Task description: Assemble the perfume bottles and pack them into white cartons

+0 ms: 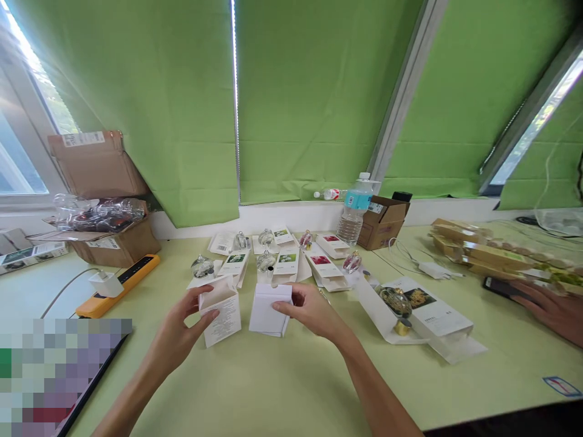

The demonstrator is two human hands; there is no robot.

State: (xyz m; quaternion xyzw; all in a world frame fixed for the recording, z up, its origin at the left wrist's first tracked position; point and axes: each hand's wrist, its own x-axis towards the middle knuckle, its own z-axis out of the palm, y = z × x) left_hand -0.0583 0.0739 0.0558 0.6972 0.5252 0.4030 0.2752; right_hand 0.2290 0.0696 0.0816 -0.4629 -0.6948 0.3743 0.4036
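My left hand (194,315) grips a small white carton (223,318) with printed text on its front and its top flaps open. In my right hand (310,308) is a folded white cardboard piece (269,311), pinched between thumb and fingers just to the right of the carton. Behind both hands lie several flattened white boxes with flower pictures, such as one with a red picture (325,270). Small glass bottles rest among them, including a clear one (203,266) and a pinkish one (352,261).
An opened white box (437,312) with a dark glass bottle (395,301) lies at right. Behind stand a large water bottle (354,212) and a brown carton (382,223). A power strip (118,285) lies left. Another person's hand (546,306) rests by a phone (507,290).
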